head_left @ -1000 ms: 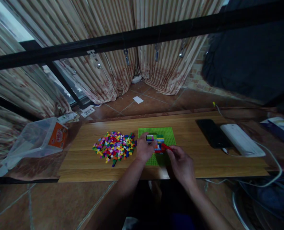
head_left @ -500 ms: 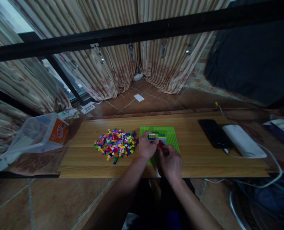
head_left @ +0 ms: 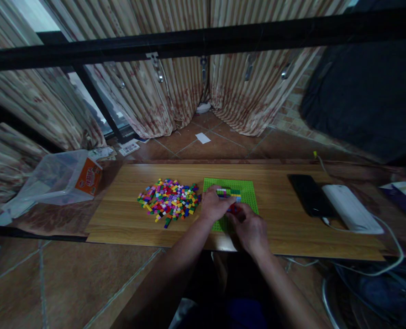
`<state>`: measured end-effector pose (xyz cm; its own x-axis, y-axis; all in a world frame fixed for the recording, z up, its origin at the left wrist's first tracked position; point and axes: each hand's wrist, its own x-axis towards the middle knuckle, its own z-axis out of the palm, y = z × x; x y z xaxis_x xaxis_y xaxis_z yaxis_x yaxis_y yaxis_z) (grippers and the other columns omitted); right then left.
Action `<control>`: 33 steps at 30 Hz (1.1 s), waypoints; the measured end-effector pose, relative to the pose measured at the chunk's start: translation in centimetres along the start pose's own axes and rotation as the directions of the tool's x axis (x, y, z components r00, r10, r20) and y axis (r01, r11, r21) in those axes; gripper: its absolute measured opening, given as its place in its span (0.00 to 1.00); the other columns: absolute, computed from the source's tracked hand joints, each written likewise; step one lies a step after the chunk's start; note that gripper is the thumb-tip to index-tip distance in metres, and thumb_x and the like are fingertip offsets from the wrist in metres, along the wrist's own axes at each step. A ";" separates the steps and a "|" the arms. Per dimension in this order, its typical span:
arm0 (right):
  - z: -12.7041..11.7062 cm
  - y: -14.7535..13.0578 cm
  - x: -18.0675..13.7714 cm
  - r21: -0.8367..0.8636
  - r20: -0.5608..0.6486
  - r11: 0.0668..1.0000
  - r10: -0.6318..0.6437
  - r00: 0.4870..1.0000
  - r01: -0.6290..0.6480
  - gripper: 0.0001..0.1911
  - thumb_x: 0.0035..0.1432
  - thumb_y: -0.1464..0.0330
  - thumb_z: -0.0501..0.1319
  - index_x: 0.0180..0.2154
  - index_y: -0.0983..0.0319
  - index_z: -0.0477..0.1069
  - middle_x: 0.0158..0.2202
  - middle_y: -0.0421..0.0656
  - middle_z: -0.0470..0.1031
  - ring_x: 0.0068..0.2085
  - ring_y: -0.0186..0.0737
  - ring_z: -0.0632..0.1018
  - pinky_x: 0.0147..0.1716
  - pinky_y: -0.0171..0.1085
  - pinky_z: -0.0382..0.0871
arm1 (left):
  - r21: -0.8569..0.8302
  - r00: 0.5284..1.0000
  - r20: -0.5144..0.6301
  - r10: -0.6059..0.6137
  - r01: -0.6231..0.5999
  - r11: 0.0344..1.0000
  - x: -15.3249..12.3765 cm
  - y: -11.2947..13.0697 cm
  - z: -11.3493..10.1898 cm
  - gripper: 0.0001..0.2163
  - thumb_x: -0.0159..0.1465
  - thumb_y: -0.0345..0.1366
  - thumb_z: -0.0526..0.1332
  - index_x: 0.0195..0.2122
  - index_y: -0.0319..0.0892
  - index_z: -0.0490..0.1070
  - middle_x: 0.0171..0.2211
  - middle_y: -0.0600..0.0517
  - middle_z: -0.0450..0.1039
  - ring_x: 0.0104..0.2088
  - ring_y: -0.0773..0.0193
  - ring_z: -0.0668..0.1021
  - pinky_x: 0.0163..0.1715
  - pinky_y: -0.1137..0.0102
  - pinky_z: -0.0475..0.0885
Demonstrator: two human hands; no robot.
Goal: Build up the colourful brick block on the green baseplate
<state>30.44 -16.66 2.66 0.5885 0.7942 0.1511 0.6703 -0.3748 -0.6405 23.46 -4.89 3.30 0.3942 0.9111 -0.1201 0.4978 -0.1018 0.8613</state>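
The block build [head_left: 237, 193] sat on a green baseplate [head_left: 250, 189], partly covered from above. At its near side, the right hand [head_left: 252, 228] pinched a mostly hidden red block [head_left: 233, 209]; the left hand [head_left: 212, 204] lay over its left part, whether gripping I cannot tell. Farther left, a pile of loose blocks [head_left: 170, 201] covered some tabletop [head_left: 115, 228]; rightward lay a black phone [head_left: 310, 195]

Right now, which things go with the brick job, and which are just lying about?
With the job:
- green plate, under both hands (left hand, right hand)
- bricks on it
- brick pile, probably spares

Just lying about:
- phone
- white box
- floor paper
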 end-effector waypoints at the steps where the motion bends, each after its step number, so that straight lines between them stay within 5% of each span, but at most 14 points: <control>1: -0.1 0.0 0.0 0.021 0.013 1.000 0.003 1.000 -0.004 0.17 0.56 0.56 0.58 0.43 0.58 0.72 0.25 0.40 0.76 0.26 0.42 0.76 0.27 0.38 0.63 | 0.022 1.000 -0.006 0.004 -0.004 1.000 0.0 0.1 0.0 0.24 0.47 0.41 0.71 0.45 0.40 0.73 0.41 0.44 0.77 0.47 0.53 0.77 0.49 0.61 0.70; 12: -0.6 1.0 0.3 0.366 0.127 0.924 0.074 0.989 -0.116 0.17 0.59 0.58 0.56 0.44 0.60 0.73 0.31 0.43 0.79 0.30 0.41 0.77 0.30 0.37 0.67 | 0.089 1.000 -0.007 -0.023 0.024 0.996 0.1 0.5 0.4 0.24 0.47 0.39 0.70 0.46 0.38 0.71 0.42 0.43 0.76 0.47 0.53 0.76 0.48 0.61 0.70; 20: -0.6 0.4 0.7 0.234 0.065 0.959 0.151 0.986 -0.162 0.16 0.56 0.57 0.59 0.39 0.59 0.77 0.25 0.41 0.76 0.25 0.41 0.74 0.27 0.37 0.63 | 0.091 0.999 -0.040 -0.012 0.016 0.996 0.0 0.6 0.7 0.19 0.47 0.36 0.69 0.41 0.39 0.73 0.43 0.44 0.76 0.50 0.52 0.73 0.52 0.61 0.66; 24: -0.5 0.6 0.2 0.325 0.087 0.936 0.113 0.990 -0.136 0.18 0.57 0.56 0.58 0.41 0.60 0.76 0.29 0.43 0.78 0.28 0.42 0.76 0.30 0.38 0.66 | 0.106 0.999 -0.006 -0.053 0.053 0.993 0.0 0.6 0.3 0.23 0.47 0.38 0.70 0.45 0.38 0.72 0.46 0.44 0.75 0.50 0.53 0.74 0.52 0.62 0.67; 28: -0.6 2.3 -1.0 0.450 0.007 0.879 0.175 0.985 -0.160 0.22 0.58 0.54 0.57 0.46 0.63 0.73 0.30 0.44 0.78 0.31 0.42 0.77 0.33 0.39 0.69 | -0.059 0.998 0.062 0.001 0.002 0.998 0.1 -0.3 -0.4 0.27 0.49 0.42 0.70 0.50 0.38 0.70 0.46 0.44 0.75 0.49 0.55 0.75 0.51 0.64 0.68; 33: -1.2 4.2 -2.5 0.449 -0.013 0.874 0.216 0.976 -0.187 0.23 0.59 0.54 0.55 0.47 0.64 0.72 0.31 0.46 0.78 0.34 0.44 0.78 0.36 0.41 0.70 | -0.275 0.996 -0.066 0.058 -0.074 0.959 -1.5 -2.1 -1.5 0.20 0.60 0.42 0.62 0.51 0.40 0.69 0.49 0.45 0.73 0.49 0.59 0.75 0.51 0.65 0.69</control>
<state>32.30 -20.78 0.48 0.7249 0.6886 0.0191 0.2727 -0.2614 -0.9259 20.62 -5.45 2.39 0.3701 0.9282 -0.0373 0.2360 -0.0551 0.9702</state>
